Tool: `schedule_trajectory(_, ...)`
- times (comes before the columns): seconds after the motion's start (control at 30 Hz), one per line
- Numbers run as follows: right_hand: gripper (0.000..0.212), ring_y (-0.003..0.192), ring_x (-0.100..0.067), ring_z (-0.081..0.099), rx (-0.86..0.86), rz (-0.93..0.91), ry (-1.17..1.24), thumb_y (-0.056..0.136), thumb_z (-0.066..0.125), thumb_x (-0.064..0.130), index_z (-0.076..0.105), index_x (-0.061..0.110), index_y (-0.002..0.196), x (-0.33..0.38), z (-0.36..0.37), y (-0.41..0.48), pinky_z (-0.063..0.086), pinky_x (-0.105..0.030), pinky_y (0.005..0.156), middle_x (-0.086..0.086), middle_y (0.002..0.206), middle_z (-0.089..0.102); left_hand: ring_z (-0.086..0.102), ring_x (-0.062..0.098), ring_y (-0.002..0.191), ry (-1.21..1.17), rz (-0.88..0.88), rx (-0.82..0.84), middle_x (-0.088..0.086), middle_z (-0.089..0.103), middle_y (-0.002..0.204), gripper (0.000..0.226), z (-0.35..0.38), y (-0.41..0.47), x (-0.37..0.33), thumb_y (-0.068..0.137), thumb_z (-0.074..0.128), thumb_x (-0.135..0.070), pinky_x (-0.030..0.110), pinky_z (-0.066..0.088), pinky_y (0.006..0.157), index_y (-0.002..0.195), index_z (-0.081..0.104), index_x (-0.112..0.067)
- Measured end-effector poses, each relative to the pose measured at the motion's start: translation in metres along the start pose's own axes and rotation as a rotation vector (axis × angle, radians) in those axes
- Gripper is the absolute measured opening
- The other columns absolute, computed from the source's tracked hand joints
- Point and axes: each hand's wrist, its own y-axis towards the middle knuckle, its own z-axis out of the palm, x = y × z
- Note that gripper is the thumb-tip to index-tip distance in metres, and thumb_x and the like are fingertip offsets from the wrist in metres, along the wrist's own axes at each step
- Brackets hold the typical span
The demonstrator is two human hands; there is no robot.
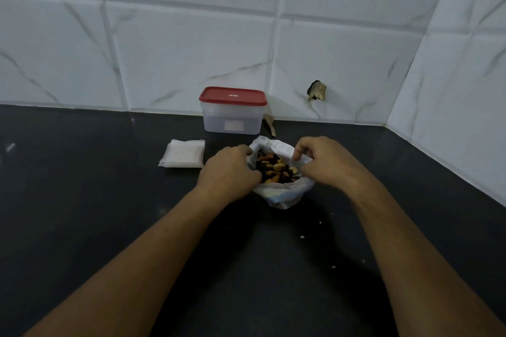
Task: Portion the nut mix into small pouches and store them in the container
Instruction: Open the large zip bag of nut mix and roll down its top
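A white plastic bag (284, 194) sits open on the dark counter, with a nut mix (276, 168) of brown, orange and pale pieces showing inside. My left hand (228, 169) grips the bag's left rim with curled fingers. My right hand (321, 161) pinches the right rim. A stack of small white pouches (182, 156) lies flat to the left of the bag. Behind them, against the wall, stands a clear plastic container (232, 122) with its red lid (232, 96) closed.
The dark counter (82, 200) runs into a corner of white marble-look wall tiles at the back and right. A beige scoop-like object (269, 124) leans behind the container. A damaged hole (317, 90) marks the wall. Small crumbs (302, 236) dot the counter.
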Motion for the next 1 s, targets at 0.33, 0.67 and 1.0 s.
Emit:
schedule_trajectory(0.33, 0.031, 0.097, -0.018, 0.059, -0.104, 0.048, -0.100, 0.091, 0.067, 0.011, 0.074, 0.025, 0.118, -0.005, -0.003, -0.001, 0.051, -0.033, 0.078, -0.003, 0.128, 0.065, 0.066, 0.019, 0.108, -0.212, 0.006, -0.016, 0.001, 0.060, 0.138, 0.060, 0.015, 0.000, -0.007, 0.094, 0.067, -0.020, 0.042, 0.057, 0.096, 0.151, 0.046, -0.022)
schedule_trajectory(0.67, 0.022, 0.075, -0.011, 0.059, 0.003, 0.114, -0.009, 0.094, 0.064, 0.013, 0.073, 0.025, 0.111, -0.018, -0.004, 0.004, 0.052, -0.032, 0.069, 0.009, 0.092, 0.058, 0.067, 0.015, 0.093, -0.448, -0.026, 0.148, -0.006, 0.054, 0.123, 0.051, 0.021, 0.000, -0.017, 0.098, 0.064, -0.025, 0.026, 0.060, 0.067, 0.147, 0.048, -0.029)
schedule_trajectory(1.0, 0.035, 0.101, -0.021, 0.063, -0.043, 0.054, -0.080, 0.093, 0.067, 0.019, 0.070, 0.031, 0.126, -0.026, -0.003, 0.012, 0.052, -0.034, 0.080, -0.005, 0.131, 0.060, 0.066, 0.017, 0.096, -0.660, -0.087, 0.309, -0.007, 0.053, 0.123, 0.077, 0.029, -0.006, -0.035, 0.094, 0.067, -0.009, 0.016, 0.054, 0.058, 0.159, 0.028, -0.023)
